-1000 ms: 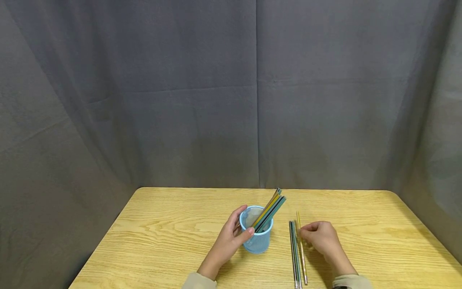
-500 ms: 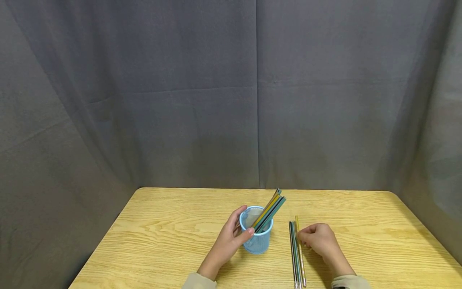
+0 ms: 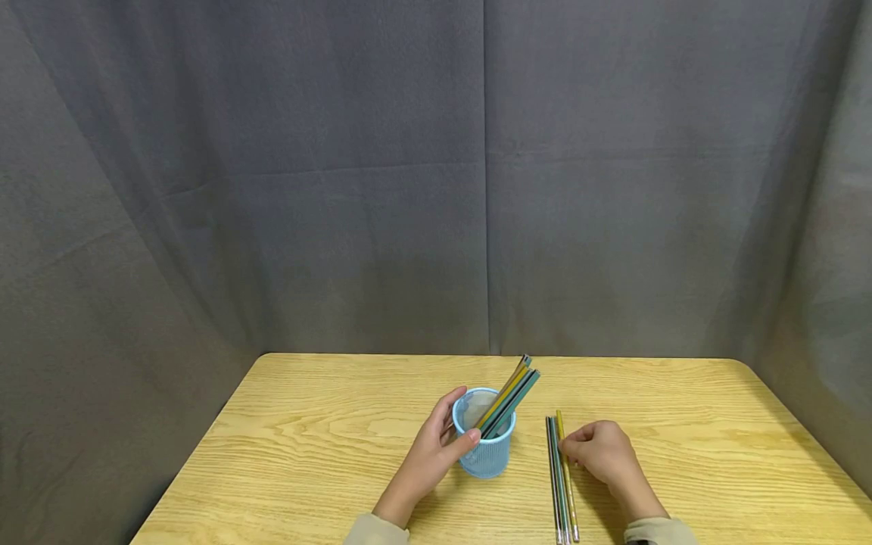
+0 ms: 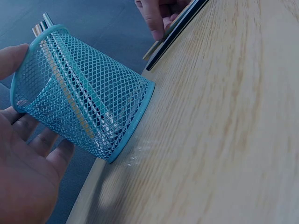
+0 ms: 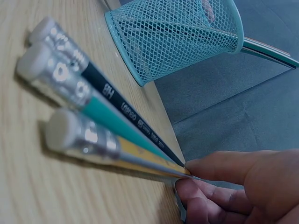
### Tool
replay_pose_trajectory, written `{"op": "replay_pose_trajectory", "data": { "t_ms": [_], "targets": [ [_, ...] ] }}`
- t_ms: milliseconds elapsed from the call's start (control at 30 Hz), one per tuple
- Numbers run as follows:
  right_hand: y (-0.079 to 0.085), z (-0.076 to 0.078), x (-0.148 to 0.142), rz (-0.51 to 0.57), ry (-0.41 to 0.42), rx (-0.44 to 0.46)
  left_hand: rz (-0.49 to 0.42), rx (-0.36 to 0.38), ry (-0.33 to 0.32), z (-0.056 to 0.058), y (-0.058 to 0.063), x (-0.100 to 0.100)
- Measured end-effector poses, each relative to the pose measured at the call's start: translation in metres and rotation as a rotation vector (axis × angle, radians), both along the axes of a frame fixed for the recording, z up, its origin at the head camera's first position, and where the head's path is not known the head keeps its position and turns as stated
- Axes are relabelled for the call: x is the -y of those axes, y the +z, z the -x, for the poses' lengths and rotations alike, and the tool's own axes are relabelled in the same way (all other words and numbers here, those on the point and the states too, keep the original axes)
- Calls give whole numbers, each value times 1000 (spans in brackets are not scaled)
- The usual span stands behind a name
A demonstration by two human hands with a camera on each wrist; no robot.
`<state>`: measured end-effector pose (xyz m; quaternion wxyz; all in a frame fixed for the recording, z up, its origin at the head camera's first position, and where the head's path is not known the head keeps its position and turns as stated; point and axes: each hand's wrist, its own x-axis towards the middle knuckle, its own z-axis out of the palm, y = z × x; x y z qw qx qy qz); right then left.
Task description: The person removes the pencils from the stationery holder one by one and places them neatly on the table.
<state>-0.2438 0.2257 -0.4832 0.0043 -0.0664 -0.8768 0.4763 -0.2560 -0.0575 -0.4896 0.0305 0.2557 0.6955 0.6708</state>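
My left hand (image 3: 431, 448) holds a light blue mesh pencil cup (image 3: 487, 459) by its upper part, thumb on the near side and fingers round the far side. Several pencils (image 3: 506, 403) stand in the cup, leaning to the right past its rim. With thumb and fingertips my right hand (image 3: 603, 454) pinches a yellow pencil (image 5: 140, 156) lying on the table. Beside it, on the left, lie a teal pencil (image 5: 110, 119) and a black pencil (image 5: 126, 109), nearly parallel. White erasers in silver ferrules point toward the front edge.
The wood-grain table (image 3: 306, 439) extends to both sides of the hands. A dark grey curtain (image 3: 368, 227) hangs behind the table and along its sides.
My right hand has drawn the yellow pencil left and slightly toward the front, bringing it close against the teal one. The left hand and the cup have stayed in place.
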Motion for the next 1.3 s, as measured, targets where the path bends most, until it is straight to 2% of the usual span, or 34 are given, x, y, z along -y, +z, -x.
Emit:
{"op": "replay_pose_trajectory", "data": {
  "t_ms": [400, 633, 1300],
  "targets": [
    [1, 0, -1, -76, 10, 3, 15, 11, 10, 1, -1, -1],
    [1, 0, -2, -108, 8, 11, 6, -11, 7, 1, -2, -1],
    [1, -1, -2, -96, 28, -11, 9, -1, 15, 1, -2, 0]
  ]
}}
